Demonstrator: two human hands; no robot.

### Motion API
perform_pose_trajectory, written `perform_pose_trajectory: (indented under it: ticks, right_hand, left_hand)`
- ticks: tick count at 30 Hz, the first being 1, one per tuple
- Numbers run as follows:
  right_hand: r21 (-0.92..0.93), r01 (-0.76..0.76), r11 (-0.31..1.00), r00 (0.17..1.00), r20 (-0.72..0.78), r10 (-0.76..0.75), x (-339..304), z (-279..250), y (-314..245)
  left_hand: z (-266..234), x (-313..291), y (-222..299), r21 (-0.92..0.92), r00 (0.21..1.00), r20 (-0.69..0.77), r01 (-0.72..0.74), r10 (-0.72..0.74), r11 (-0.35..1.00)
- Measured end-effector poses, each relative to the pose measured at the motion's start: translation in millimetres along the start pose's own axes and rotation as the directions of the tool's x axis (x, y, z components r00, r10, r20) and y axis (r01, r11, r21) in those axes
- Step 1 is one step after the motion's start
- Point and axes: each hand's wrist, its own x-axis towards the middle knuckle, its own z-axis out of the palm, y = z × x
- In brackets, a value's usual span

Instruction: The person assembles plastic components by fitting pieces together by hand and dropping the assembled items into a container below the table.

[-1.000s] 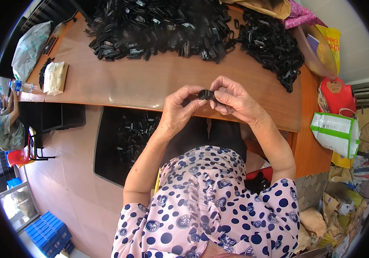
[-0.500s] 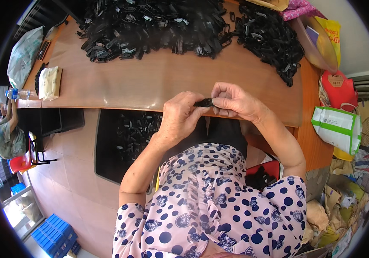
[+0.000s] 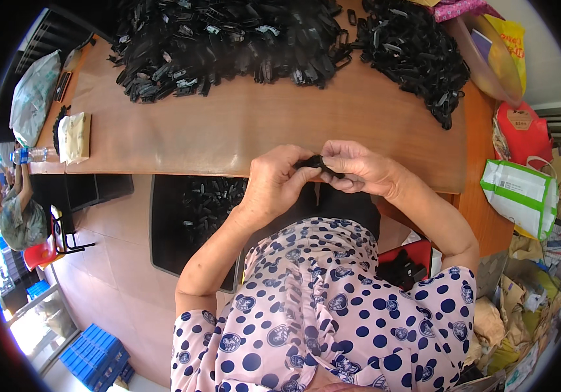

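Close to the table's near edge, my two hands meet over a small black plastic part (image 3: 312, 161). My left hand (image 3: 276, 179) pinches it between thumb and fingers from the left. Thumb and fingers of my right hand (image 3: 364, 168) are closed on its right end. The fingers cover much of the part, so its exact kind cannot be made out. Beyond my hands, a large heap of similar black plastic pieces (image 3: 221, 49) lies on the brown table (image 3: 195, 134). A smaller heap of black pieces (image 3: 417, 62) lies to its right.
Below the table edge at left stands a black bin (image 3: 166, 225) with more black pieces. A red container (image 3: 417, 251) with black parts is by my right side. A tissue pack (image 3: 74, 137) and plastic bottle (image 3: 35, 155) are at left. Another person (image 3: 16, 215) sits far left.
Both hands still hold the black part, slightly lower in the picture. My right fingers have shifted on it, and the part now tilts down toward the right. The whole view has moved slightly.
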Motion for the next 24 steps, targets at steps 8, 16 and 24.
perform_pose_trajectory:
  ticks: [8, 16, 24]
  right_hand:
    - [-0.080, 0.195, 0.978, 0.980, 0.047, -0.192, 7, 22, 5]
    - [-0.256, 0.331, 0.908, 0.931, 0.244, -0.271, 16, 0, 27]
    - [-0.585, 0.551, 0.595, 0.797, 0.158, -0.583, 33, 9, 21]
  left_hand:
    - [11, 8, -13, -0.596, 0.980, -0.103, 0.074, -0.168, 0.800]
    - [15, 5, -27, -0.858, 0.980, 0.124, 0.185, -0.157, 0.479]
    - [8, 5, -31, -0.486, 0.998, -0.059, -0.048, 0.022, 0.873]
